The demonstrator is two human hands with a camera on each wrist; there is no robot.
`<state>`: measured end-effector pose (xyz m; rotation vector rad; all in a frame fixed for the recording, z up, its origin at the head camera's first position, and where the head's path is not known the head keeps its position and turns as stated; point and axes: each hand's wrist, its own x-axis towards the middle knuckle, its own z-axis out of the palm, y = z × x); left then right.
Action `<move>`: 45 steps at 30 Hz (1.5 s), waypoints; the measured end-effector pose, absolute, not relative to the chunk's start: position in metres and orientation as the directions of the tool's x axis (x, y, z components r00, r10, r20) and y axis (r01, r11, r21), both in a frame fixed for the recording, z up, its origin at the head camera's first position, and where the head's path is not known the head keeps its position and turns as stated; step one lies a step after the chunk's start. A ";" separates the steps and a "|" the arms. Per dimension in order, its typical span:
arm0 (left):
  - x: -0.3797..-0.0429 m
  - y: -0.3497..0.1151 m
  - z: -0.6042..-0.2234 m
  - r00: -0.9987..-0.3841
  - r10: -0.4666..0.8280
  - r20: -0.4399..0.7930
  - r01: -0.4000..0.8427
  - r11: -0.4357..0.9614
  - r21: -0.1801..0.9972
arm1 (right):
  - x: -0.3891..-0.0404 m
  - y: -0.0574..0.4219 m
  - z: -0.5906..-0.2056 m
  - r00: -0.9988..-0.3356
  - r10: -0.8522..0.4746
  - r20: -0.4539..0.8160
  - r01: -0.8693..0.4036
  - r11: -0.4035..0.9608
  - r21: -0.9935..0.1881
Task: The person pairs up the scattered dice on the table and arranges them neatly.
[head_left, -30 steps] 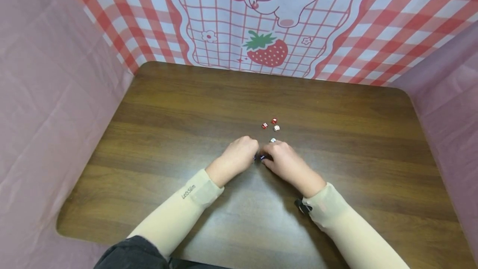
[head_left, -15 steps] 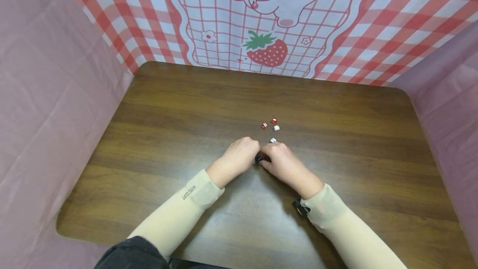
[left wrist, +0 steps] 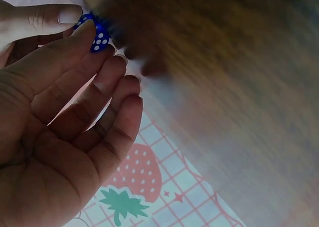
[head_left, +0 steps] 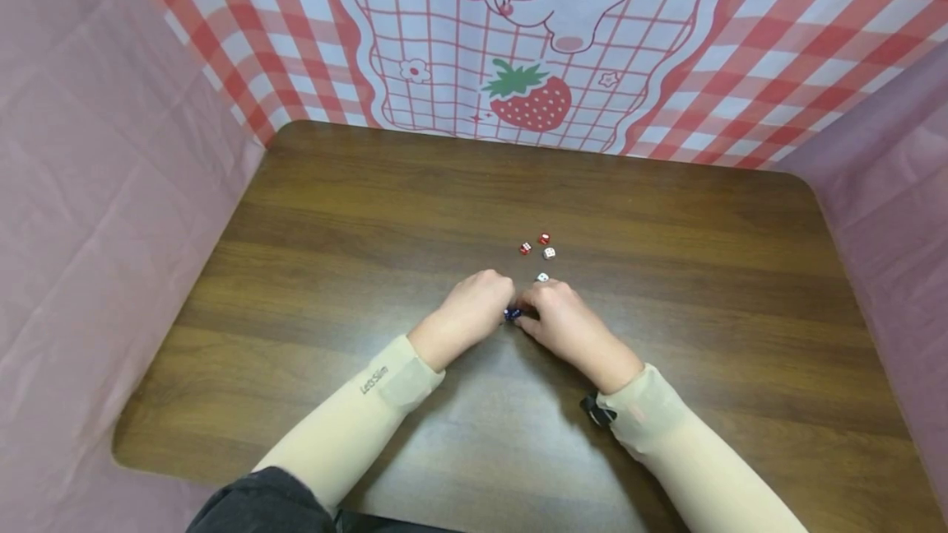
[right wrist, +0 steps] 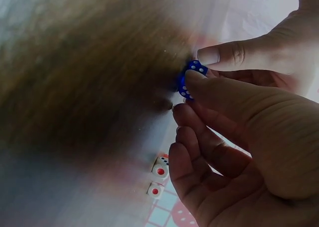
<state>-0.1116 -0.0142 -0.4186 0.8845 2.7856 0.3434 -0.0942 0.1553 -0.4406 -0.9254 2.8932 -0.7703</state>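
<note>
Two blue dice with white pips stand side by side low at the tabletop, between the two hands. My left hand [head_left: 477, 304] pinches one blue die [left wrist: 101, 40] between thumb and index finger, its other fingers bent loosely behind. The other blue die [right wrist: 184, 90] is in the thumb-and-finger pinch of my right hand [head_left: 564, 319]. Both thumbs nearly meet at the dice, and fingertips cover parts of them. Just beyond the right hand's knuckles lies a white die [head_left: 542, 278].
Farther back on the brown wooden table [head_left: 385, 204] lie another white die [head_left: 549, 253] and two red dice, one left [head_left: 525, 248] and one behind [head_left: 544, 238]. A red-checked cloth [head_left: 296, 39] hangs at the far edge. Pink cloth [head_left: 111, 187] closes off the sides.
A second ago a small gap showed between the blue dice. My right hand has shifted slightly left, and the two dice now stand together. The left hand is almost unmoved.
</note>
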 end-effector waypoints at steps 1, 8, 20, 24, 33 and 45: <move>-0.112 -0.014 -0.419 -0.802 0.586 -0.116 0.541 0.795 0.276 | -0.094 0.155 -0.440 -0.826 -0.547 0.137 -0.543 0.706 -0.455; -0.112 -0.014 -0.421 -0.806 0.583 -0.100 0.542 0.796 0.271 | -0.094 0.154 -0.440 -0.827 -0.543 0.143 -0.542 0.706 -0.457; -0.111 -0.014 -0.420 -0.807 0.577 -0.126 0.528 0.801 0.281 | -0.095 0.154 -0.441 -0.832 -0.537 0.136 -0.532 0.705 -0.468; -0.113 -0.015 -0.417 -0.801 0.579 -0.155 0.520 0.800 0.300 | -0.095 0.154 -0.441 -0.832 -0.536 0.142 -0.534 0.704 -0.468; -0.130 -0.025 -0.402 -0.797 0.569 -0.203 0.479 0.800 0.362 | -0.094 0.154 -0.442 -0.836 -0.527 0.151 -0.528 0.701 -0.480; -0.171 -0.017 -0.406 -0.777 0.619 -0.115 0.536 0.745 0.397 | -0.093 0.155 -0.442 -0.835 -0.528 0.153 -0.531 0.701 -0.476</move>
